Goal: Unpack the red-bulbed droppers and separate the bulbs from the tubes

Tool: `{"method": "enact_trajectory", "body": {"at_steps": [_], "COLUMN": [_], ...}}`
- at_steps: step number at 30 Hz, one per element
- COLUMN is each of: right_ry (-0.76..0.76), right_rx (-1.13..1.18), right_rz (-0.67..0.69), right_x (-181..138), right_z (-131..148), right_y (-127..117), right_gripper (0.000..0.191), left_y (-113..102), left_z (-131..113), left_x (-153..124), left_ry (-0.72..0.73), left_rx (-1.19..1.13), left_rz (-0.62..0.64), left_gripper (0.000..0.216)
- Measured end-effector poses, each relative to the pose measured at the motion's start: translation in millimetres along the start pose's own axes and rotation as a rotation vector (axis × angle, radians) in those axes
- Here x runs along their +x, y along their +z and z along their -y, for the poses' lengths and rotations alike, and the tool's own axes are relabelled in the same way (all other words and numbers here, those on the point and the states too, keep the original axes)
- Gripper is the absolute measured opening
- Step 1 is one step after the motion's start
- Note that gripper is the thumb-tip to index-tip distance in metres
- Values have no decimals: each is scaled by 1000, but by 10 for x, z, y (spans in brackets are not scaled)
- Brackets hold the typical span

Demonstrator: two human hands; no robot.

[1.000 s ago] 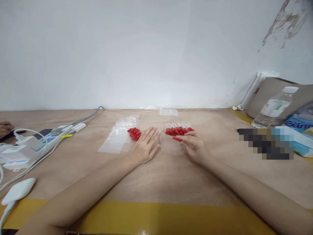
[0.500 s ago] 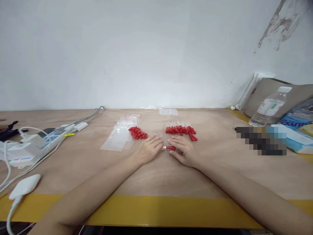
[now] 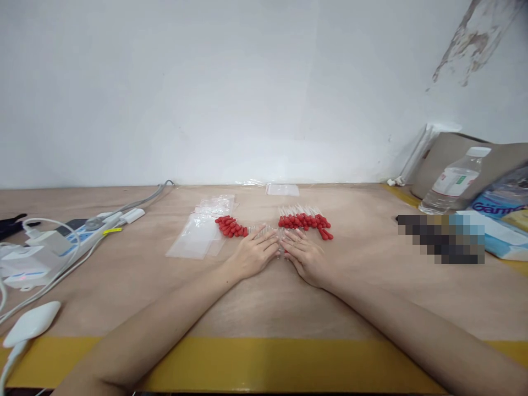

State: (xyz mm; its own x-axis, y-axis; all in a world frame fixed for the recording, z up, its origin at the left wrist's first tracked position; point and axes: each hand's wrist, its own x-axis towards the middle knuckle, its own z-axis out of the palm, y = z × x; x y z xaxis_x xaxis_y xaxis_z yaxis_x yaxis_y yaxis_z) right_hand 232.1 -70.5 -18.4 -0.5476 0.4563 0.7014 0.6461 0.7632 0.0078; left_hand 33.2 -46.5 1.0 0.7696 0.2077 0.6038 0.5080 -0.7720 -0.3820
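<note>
Closing up since prev: L hand (image 3: 252,254), R hand (image 3: 308,259) touching, grips splayed flat, empty, by droppers (image 3: 305,221).

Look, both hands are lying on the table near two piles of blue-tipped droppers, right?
No, the tips are red, not blue. The head view shows the left hand and right hand lying on the table near a small pile of red-tipped droppers and a bigger pile.
</note>
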Motion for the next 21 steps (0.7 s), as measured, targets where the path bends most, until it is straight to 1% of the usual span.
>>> {"method": "enact_trajectory", "body": {"at_steps": [5,11,15,21], "right_ry": [-99,-193,-231,-315], "right_rx": [-23,-23,-38,-127], "right_rz": [-7,-47,-67,-83], "right_x": [12,-1,-29,14], "right_z": [-20,-47,-69,-36], "right_y": [-44,-53,-35,-140], "right_gripper": [30,26,26,25], "left_y": [-37,-88,-119,-132], "left_z": [15,0,-10,-38], "left_x": [-20,-26,-31,-6], "left_ry": [29,40,47,57], "left_rx": [-37,-56,-76,-108], "left_rz": [-24,15,11,-11], "left_gripper": [17,19,19,18]}}
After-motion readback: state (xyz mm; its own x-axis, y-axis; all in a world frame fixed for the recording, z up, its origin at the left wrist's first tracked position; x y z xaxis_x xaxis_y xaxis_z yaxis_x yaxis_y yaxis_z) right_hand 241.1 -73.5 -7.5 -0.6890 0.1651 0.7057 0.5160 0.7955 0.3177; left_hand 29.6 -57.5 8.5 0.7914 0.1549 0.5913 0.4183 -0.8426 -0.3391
